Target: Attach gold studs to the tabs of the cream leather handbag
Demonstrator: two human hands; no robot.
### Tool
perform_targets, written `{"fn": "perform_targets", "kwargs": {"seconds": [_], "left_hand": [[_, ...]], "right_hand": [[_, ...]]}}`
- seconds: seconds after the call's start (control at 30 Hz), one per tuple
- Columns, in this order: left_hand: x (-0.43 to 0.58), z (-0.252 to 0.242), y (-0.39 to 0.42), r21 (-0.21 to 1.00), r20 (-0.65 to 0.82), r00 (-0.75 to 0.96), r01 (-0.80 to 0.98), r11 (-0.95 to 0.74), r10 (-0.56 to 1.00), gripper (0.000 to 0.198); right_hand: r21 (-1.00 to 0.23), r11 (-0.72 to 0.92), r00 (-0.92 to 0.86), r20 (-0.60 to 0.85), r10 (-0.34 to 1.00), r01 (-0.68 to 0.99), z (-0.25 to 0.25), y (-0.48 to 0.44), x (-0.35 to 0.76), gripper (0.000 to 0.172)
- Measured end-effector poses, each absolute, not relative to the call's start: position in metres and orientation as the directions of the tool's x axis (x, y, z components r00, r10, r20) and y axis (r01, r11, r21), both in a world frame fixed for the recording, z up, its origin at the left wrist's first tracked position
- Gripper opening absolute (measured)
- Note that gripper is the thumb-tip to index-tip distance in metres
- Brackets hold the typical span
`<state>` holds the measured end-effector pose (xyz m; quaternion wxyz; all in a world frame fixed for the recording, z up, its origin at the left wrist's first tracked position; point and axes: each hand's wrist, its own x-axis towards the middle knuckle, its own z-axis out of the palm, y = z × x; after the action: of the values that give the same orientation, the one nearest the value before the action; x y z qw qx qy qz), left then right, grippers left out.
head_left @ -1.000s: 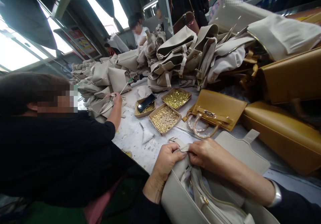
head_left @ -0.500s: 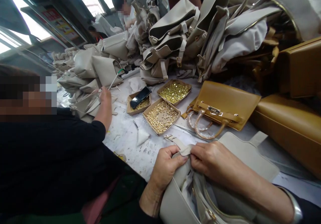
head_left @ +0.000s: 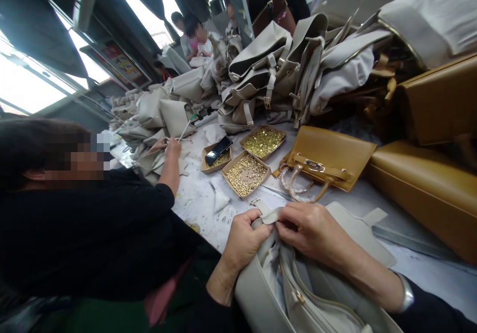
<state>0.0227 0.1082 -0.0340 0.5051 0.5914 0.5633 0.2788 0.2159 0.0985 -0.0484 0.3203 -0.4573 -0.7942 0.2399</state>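
At the bottom of the frame, right of centre, stands an open pale grey leather handbag (head_left: 257,293), its gold zip pull (head_left: 300,297) showing inside the mouth. The left hand (head_left: 244,238) is clamped on the bag's upper edge, thumb and fingers closed beside a short pale grey leather strap (head_left: 271,216). The right hand (head_left: 313,228), with a silver metal bangle (head_left: 407,293) at its wrist, has its fingers pinched together on that strap, close to the left thumb. A small metal buckle (head_left: 255,203) sits at the strap's far end. A flat pale grey flap (head_left: 348,229) spreads beyond the right forearm.

At the left of the frame, a person in dark clothing (head_left: 93,233) reaches toward the centre, a thin white stick with a green end (head_left: 187,126) at that person's hand.

Mid-frame on the stained white table (head_left: 194,199) lie a white cone-shaped packet (head_left: 221,203), a brown cardboard tray of gold studs (head_left: 258,186) and, right of it, a mustard leather handbag (head_left: 335,149). Just behind are a black phone (head_left: 218,150) resting across a smaller tray and a tray of shiny gold discs (head_left: 276,149). Heaped pale grey bags (head_left: 261,49) fill the upper centre.
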Motion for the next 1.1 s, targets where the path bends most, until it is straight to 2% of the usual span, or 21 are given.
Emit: {"fn": "perform_targets", "kwargs": {"seconds": [0.07,0.1,0.13,0.2,0.27,0.3,0.43,0.5,0.6,0.7,0.83,0.97,1.1], "left_hand": [[0.021,-0.025,0.103,0.902,-0.205,0.185,0.417,0.112,0.961,0.016],[0.021,-0.020,0.100,0.897,-0.194,0.174,0.430,0.103,0.965,0.016],[0.020,-0.016,0.097,0.893,-0.185,0.163,0.439,0.096,0.969,0.016],[0.019,-0.009,0.090,0.886,-0.159,0.139,0.456,0.079,0.978,0.017],[0.018,-0.001,0.082,0.880,-0.125,0.114,0.472,0.057,0.986,0.018],[0.018,0.002,0.079,0.874,-0.106,0.104,0.483,0.043,0.989,0.017],[0.022,0.017,0.064,0.801,-0.023,0.085,0.598,-0.032,0.996,0.011],[0.027,0.020,0.056,0.747,0.014,0.097,0.661,-0.075,0.995,0.016],[0.034,0.018,0.046,0.712,0.078,0.084,0.693,-0.115,0.993,0.026],[0.035,0.012,0.040,0.741,0.116,0.040,0.662,-0.114,0.992,0.027],[0.030,0.012,0.033,0.749,0.131,0.075,0.646,-0.149,0.989,0.030],[0.025,0.012,0.025,0.718,0.157,0.107,0.670,-0.188,0.982,0.032],[0.024,0.000,0.022,0.655,0.240,0.110,0.715,-0.245,0.964,0.025]], "right_hand": [[-0.620,0.529,-0.375,0.373,0.848,0.579,-0.041,0.100,0.221,0.007],[-0.604,0.550,-0.372,0.404,0.835,0.577,-0.039,0.101,0.224,0.007],[-0.602,0.561,-0.374,0.418,0.828,0.568,-0.037,0.102,0.226,0.016],[-0.644,0.557,-0.404,0.388,0.828,0.524,-0.038,0.104,0.228,0.019],[-0.708,0.528,-0.437,0.333,0.836,0.469,-0.042,0.103,0.227,0.008],[-0.736,0.510,-0.436,0.319,0.842,0.446,-0.044,0.102,0.224,0.008],[-0.792,0.503,-0.428,0.344,0.836,0.345,-0.045,0.096,0.215,0.029],[-0.828,0.489,-0.481,0.322,0.816,0.274,-0.042,0.093,0.212,0.032],[-0.901,0.422,-0.526,0.312,0.791,0.100,-0.041,0.092,0.210,0.023],[-0.934,0.356,-0.507,0.318,0.801,-0.023,-0.043,0.092,0.206,0.014],[-0.933,0.359,-0.484,0.322,0.814,-0.017,-0.047,0.088,0.200,0.004],[-0.928,0.370,-0.467,0.343,0.815,-0.036,-0.045,0.082,0.196,0.003],[-0.925,0.377,-0.490,0.353,0.797,-0.053,-0.043,0.079,0.194,0.005]]}}
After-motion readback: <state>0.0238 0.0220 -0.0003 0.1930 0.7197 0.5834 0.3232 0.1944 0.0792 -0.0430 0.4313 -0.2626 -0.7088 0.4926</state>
